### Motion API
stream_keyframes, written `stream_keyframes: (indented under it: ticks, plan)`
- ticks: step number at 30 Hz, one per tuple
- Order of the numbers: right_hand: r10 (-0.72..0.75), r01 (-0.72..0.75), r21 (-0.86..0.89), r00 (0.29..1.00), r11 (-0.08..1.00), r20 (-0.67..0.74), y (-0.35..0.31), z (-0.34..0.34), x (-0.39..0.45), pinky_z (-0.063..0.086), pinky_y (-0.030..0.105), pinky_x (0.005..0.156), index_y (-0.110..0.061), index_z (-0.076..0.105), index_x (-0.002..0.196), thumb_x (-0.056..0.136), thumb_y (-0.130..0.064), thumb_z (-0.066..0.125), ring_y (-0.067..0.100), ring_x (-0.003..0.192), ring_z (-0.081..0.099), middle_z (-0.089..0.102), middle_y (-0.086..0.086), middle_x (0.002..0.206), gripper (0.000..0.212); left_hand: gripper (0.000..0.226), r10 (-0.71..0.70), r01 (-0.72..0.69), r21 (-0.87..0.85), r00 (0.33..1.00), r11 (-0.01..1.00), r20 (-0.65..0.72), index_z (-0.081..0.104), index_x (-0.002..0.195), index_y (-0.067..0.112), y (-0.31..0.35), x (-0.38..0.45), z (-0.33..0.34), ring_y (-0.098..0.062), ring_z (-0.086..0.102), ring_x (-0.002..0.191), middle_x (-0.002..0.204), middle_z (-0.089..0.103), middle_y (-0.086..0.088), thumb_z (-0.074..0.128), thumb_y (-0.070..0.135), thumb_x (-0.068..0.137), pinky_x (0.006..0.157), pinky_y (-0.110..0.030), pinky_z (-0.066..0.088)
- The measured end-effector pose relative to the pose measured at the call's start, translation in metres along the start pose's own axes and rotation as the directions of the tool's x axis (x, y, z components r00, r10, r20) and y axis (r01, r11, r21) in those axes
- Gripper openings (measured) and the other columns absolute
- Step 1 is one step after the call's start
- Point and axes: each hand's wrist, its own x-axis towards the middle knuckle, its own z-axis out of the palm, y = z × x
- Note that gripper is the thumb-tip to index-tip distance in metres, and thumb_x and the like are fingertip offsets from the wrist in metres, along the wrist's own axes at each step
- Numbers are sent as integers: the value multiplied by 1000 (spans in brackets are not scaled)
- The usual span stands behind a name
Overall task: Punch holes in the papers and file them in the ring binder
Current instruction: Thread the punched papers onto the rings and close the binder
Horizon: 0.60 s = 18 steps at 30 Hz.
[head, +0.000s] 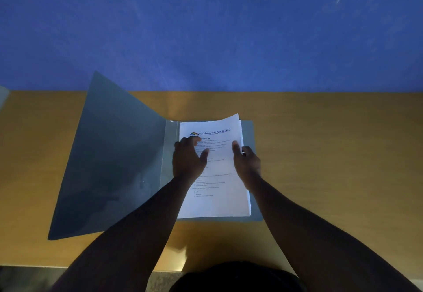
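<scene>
Arms: both bare from elbow to wrist — no sleeves in view
Left hand (186, 161): bare, no ring, watch or glove visible
Right hand (246, 162): bare too — wrist unadorned
Clothing: dark garment at the bottom edge, detail unclear

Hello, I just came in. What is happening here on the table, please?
A person is putting a stack of printed papers into an open grey folder on a wooden table. The left hand presses the stack near the spine, and the right hand holds its right edge. The folder's cover stands tilted open to the left. No hole punch is in view.
</scene>
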Motion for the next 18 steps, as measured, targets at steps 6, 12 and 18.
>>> stream_keyframes:
  ticks: [6,12,18]
  plan:
    - [62,-80,261,995,962,75,-8,-8,-8,46,20,60,-30,69,74,93,-67,27,9,73,65,69,-12,71,60,53,31,12,-251,986,968,166,56,113,35,36,2,5,-2,62,86,105,63,17,59,74,77,74,-26,55]
    - [74,-156,352,969,923,236,-6,-9,-7,50,34,70,-23,71,83,97,-53,29,22,81,66,73,1,91,53,88,-61,135,-286,965,949,255,50,129,26,57,4,10,-11,63,100,117,63,8,60,84,64,87,-33,54]
    - [92,-81,-82,986,993,140,0,-9,-1,43,28,84,-13,64,112,91,-32,49,27,108,57,59,10,119,32,51,-113,179,-254,960,950,256,51,125,17,47,8,19,-18,65,96,117,69,0,70,42,84,83,-29,49]
